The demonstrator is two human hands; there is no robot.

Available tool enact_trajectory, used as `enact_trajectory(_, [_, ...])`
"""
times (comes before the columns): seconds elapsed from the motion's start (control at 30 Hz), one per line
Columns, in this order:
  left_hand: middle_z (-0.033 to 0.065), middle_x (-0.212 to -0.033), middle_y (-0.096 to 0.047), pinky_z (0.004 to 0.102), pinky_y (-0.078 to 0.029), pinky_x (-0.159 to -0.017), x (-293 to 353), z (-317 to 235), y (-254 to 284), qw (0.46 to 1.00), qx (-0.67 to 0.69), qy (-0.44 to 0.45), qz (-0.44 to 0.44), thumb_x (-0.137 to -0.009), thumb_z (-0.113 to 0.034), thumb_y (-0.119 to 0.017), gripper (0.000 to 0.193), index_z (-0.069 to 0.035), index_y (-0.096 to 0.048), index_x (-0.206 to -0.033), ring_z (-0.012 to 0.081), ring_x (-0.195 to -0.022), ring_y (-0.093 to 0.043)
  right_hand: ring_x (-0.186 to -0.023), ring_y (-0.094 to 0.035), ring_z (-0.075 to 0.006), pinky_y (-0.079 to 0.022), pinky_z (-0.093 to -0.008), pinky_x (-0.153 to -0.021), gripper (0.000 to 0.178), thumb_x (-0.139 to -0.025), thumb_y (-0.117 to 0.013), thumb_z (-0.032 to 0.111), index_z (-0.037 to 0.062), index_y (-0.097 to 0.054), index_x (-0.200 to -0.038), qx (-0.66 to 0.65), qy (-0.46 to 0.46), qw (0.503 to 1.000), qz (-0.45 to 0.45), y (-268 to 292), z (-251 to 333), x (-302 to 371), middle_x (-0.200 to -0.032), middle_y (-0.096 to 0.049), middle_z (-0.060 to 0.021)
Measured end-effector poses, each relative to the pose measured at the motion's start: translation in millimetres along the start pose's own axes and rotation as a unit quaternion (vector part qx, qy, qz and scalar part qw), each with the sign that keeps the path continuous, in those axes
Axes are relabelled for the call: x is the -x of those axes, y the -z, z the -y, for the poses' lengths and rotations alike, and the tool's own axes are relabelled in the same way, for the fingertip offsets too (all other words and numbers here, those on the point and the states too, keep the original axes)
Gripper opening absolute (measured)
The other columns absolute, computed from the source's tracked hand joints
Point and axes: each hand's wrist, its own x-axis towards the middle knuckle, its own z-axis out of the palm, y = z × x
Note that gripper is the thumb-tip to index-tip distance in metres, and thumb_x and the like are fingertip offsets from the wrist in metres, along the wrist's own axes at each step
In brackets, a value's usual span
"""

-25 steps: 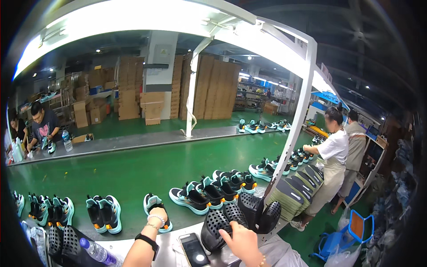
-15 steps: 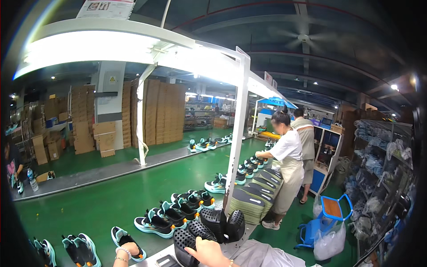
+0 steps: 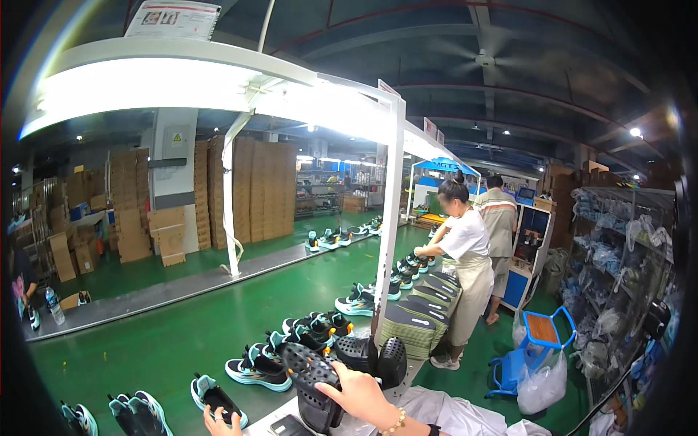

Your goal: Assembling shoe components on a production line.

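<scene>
Two long green conveyor belts (image 3: 182,341) fill most of the view, running away under a white lamp frame (image 3: 218,80), with stacked cardboard boxes (image 3: 240,192) behind them and two co-workers (image 3: 465,276) standing at the far right beside a stack of dark insoles (image 3: 418,320). On the near belt, black and teal sneakers (image 3: 258,367) sit in loose pairs; I count roughly six pairs down the line, though the far ones blur together. At the bottom edge the counter (image 3: 436,407), draped in pale cloth, carries a cluster of about four black perforated shoe pieces (image 3: 378,356). The right hand (image 3: 360,396) holds one of them, a black perforated sole piece (image 3: 309,367), fingers curled over its edge and thumb beneath, lifted just above the counter. The left hand (image 3: 218,421) reaches to the belt's edge with fingertips touching the nearest single sneaker (image 3: 214,396); whether it is gripping or only resting I cannot tell, since most of the hand is cut off. The step in hand looks like matching the sole piece to that shoe, so the next move probably calls for bringing the two together, toe and heel aligned. One blue stool (image 3: 542,334) stands at right.
</scene>
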Motion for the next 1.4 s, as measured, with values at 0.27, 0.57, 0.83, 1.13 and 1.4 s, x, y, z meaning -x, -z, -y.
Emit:
enact_trajectory(0.27, [0.0224, -0.141, -0.035, 0.0410, -0.036, -0.101, 9, 36, -24, 0.995, 0.029, 0.091, -0.035, -0.067, -0.011, -0.073, 0.054, 0.003, -0.053, -0.116, 0.0399, -0.123, -0.043, -0.076, -0.061, -0.0381, -0.049, -0.0435, -0.072, 0.052, -0.085, -0.057, 0.047, -0.0043, -0.054, -0.096, -0.108, 0.122, 0.957, 0.239, -80, 88, -40, -0.077, -0.061, -0.0231])
enact_trajectory(0.57, [0.0242, -0.135, -0.038, 0.0403, -0.033, -0.102, 7, -24, 31, 0.979, 0.144, 0.130, 0.059, -0.082, -0.024, -0.066, 0.048, 0.000, -0.051, -0.120, 0.0368, -0.123, -0.040, -0.046, -0.062, -0.0270, -0.052, -0.0358, -0.049, 0.040, -0.081, -0.064, 0.030, -0.0092, -0.060, -0.075, -0.134, 0.013, 0.894, 0.427, -189, 119, -98, -0.055, -0.060, -0.0172])
enact_trajectory(0.83, [0.0251, -0.136, -0.035, 0.0404, -0.033, -0.101, 9, -26, 38, 0.979, 0.133, 0.142, 0.065, -0.082, -0.029, -0.066, 0.050, 0.003, -0.052, -0.118, 0.0375, -0.119, -0.042, -0.077, -0.068, -0.0300, -0.055, -0.0395, -0.067, 0.020, -0.073, -0.070, 0.024, 0.0049, -0.070, -0.078, -0.030, 0.108, 0.960, 0.257, -280, 138, -79, -0.079, -0.068, -0.0149])
enact_trajectory(1.13, [0.0128, -0.113, -0.056, 0.0332, -0.045, -0.084, 14, 28, 9, 0.973, 0.217, 0.076, -0.008, -0.082, -0.030, -0.068, 0.048, 0.002, -0.051, -0.114, 0.0227, -0.097, -0.057, -0.076, -0.067, -0.0335, -0.054, -0.0417, -0.068, 0.020, -0.082, -0.058, 0.021, 0.0028, -0.065, -0.085, -0.043, 0.074, 0.961, 0.262, -294, 136, -62, -0.080, -0.067, -0.0185])
enact_trajectory(1.4, [0.0090, -0.106, -0.056, 0.0318, -0.046, -0.082, 18, 33, 8, 0.967, 0.234, 0.104, -0.010, -0.082, -0.023, -0.067, 0.047, 0.001, -0.049, -0.118, 0.0206, -0.094, -0.056, -0.077, -0.065, -0.0361, -0.053, -0.0445, -0.069, 0.021, -0.084, -0.055, 0.022, 0.0034, -0.063, -0.090, -0.125, 0.057, 0.963, 0.231, -277, 137, -44, -0.081, -0.066, -0.0198])
